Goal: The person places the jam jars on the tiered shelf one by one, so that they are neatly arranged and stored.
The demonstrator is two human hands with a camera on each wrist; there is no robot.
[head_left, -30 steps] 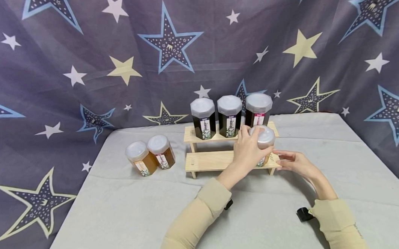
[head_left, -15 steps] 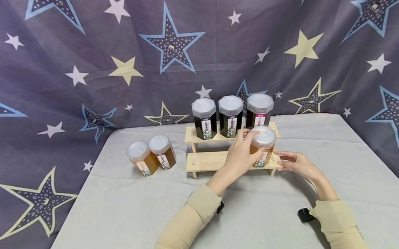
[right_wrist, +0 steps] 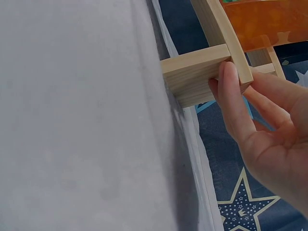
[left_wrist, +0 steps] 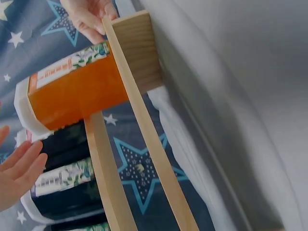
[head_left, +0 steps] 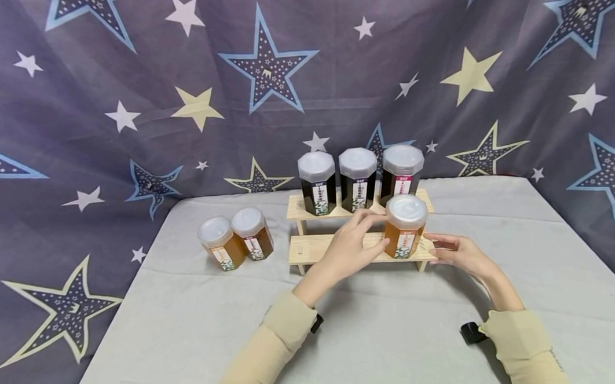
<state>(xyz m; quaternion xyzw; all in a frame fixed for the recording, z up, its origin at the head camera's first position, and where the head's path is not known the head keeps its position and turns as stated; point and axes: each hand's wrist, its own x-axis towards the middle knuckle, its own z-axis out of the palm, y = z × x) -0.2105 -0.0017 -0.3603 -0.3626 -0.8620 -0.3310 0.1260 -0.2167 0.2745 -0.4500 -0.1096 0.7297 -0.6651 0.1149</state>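
Note:
An orange jar (head_left: 405,239) with a whitish lid stands upright at the right end of the lower tier of a two-tier wooden shelf (head_left: 316,249). My left hand (head_left: 344,251) is just left of this jar, thumb and fingers spread. In the left wrist view the fingers (left_wrist: 24,163) are stretched out beside the jar's lid end, with a gap between. My right hand (head_left: 459,255) pinches the right end of the lower board between thumb and fingers. The right wrist view shows that grip (right_wrist: 264,103) at the board's corner, above the support leg (right_wrist: 197,77).
Three dark jars with white labels, among them the middle jar (head_left: 358,180), line the upper tier. An amber jar (head_left: 222,248) and a browner jar (head_left: 253,235) stand together on the grey cloth (head_left: 190,337) at the left. A star-patterned curtain (head_left: 140,79) hangs behind.
My left hand has let go of the orange jar and drawn back left and slightly down. The jar stays on the lower tier. My right hand stays at the shelf's end.

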